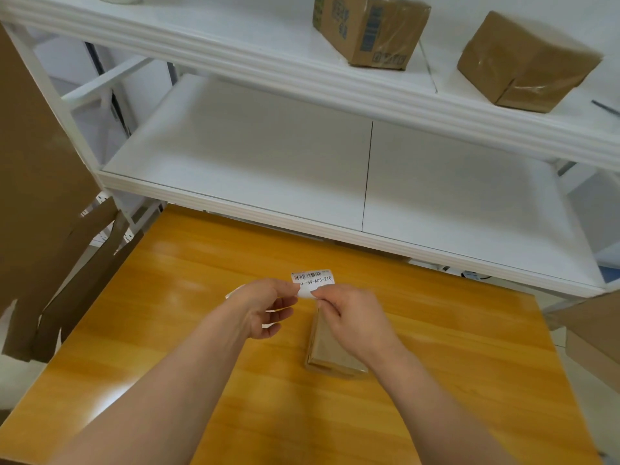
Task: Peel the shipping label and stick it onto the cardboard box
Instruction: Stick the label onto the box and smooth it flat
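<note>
A small white shipping label (312, 280) with a barcode and printed code is held up above the wooden table (167, 297). My left hand (261, 305) pinches its lower left edge. My right hand (352, 317) pinches its lower right edge with thumb and forefinger. Under my right hand a small brown cardboard box (330, 354) wrapped in clear tape lies on the table, partly hidden by the wrist. The label is not touching the box.
A white metal shelf unit (302, 182) stands behind the table, its lower board overhanging the far edge. Two taped cardboard boxes (369, 28) (526, 62) sit on the upper shelf. Flattened cardboard (43, 196) leans at the left; another cardboard piece (593, 333) shows at the right edge.
</note>
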